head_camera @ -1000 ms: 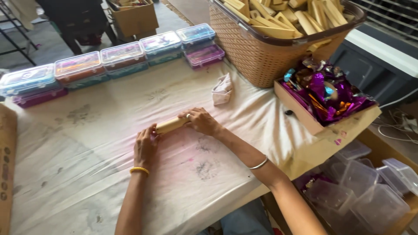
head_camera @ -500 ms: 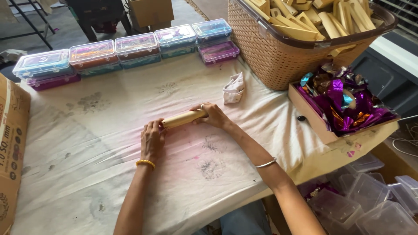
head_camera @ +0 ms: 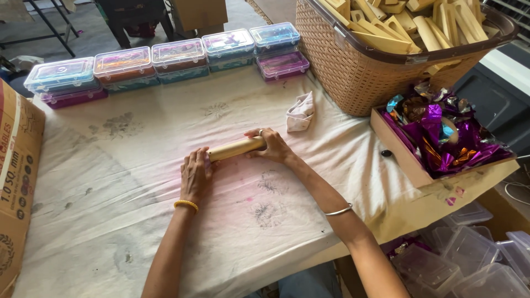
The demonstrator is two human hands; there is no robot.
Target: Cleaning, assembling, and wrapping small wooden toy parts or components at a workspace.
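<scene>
I have the roll [head_camera: 236,149] lying on the cloth [head_camera: 138,221] near the table's middle, one end under each hand; my left hand [head_camera: 194,175] lies flat and mostly open, fingers pressing its near end; my right hand [head_camera: 270,145] curls loosely round the far end, half closed, thumb beneath; I judge this the rolling or smoothing step, and the next move calls for even pressure from both palms so the roll stays straight; a crumpled rag [head_camera: 301,113] lies just beyond my right hand; along the far edge runs a row of clear boxes [head_camera: 165,59] with coloured contents, some stacked; a brown basket [head_camera: 359,72] of pale wooden pieces stands at right; beside it a tray [head_camera: 403,157] of purple foil wrappers; a printed brown carton [head_camera: 19,182] at left.
</scene>
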